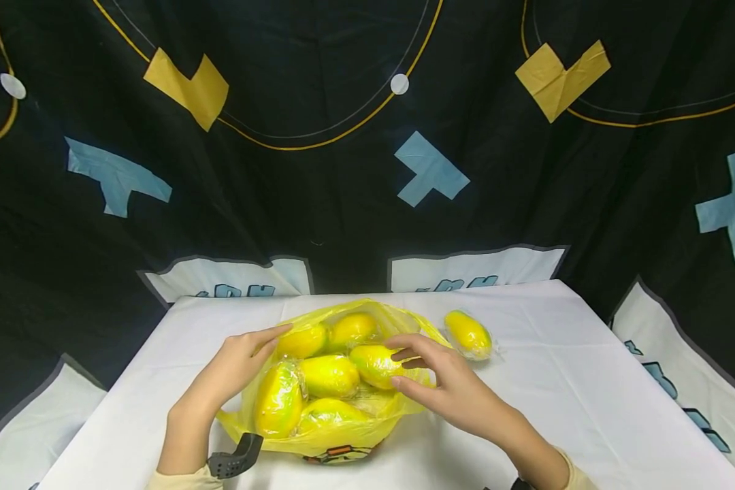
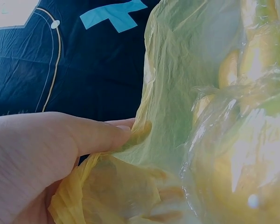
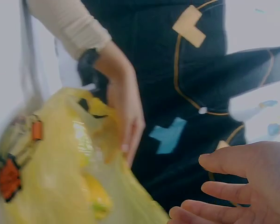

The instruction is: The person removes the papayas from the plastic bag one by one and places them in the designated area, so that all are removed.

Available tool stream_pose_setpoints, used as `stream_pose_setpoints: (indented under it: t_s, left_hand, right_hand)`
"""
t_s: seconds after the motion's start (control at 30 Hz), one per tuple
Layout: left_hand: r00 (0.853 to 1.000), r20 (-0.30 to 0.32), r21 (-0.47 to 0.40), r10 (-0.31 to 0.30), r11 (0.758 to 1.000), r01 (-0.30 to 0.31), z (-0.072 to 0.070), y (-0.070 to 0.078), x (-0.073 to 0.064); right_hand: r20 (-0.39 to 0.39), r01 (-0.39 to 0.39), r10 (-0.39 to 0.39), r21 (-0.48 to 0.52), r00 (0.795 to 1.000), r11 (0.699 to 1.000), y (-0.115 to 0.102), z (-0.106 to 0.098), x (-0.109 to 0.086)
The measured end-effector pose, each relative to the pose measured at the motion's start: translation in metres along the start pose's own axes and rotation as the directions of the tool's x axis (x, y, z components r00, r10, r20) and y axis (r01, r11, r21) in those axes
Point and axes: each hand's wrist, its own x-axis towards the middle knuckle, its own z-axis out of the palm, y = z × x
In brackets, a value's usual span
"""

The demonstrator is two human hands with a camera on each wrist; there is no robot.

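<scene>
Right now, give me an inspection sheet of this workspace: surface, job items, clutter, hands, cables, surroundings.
Surface: white cloth on the table, wrinkled.
Job items: yellow plastic bag open, holding several wrapped yellow fruits; wrapped fruit lies apart on the cloth, right of the bag.
Clutter: nothing seen.
Hands: left hand grips the bag's left edge, thumb on the plastic in the left wrist view; right hand open, fingers at a fruit in the bag, contact unclear.
Cables: nothing seen.
Surroundings: dark patterned curtain behind and beside the table.

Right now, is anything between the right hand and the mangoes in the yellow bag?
Nothing visible. The right hand hovers at the bag's open mouth, fingers relaxed, beside a wrapped mango. The left hand grips the yellow bag at its left edge.
</scene>
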Motion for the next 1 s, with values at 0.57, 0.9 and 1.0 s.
stream_pose_setpoints:
  t_s: [0.57,0.9,1.0]
  left_hand:
    - [1.0,0.016,-0.03,-0.016,0.999,0.016,0.001,0.001,-0.004]
    - [1.0,0.009,-0.019,-0.007,1.0,0.007,-0.001,0.002,-0.002]
    - [1.0,0.012,-0.019,-0.01,1.0,0.01,-0.002,0.003,-0.001]
  right_hand:
    - [0.135,-0.083,0.085,-0.019,0.987,0.996,0.021,0.027,0.015]
    - [0.226,-0.095,0.115,-0.096,0.967,0.991,0.035,0.04,0.025]
    - [0.249,-0.085,0.11,-0.108,0.962,0.991,0.038,0.045,0.028]
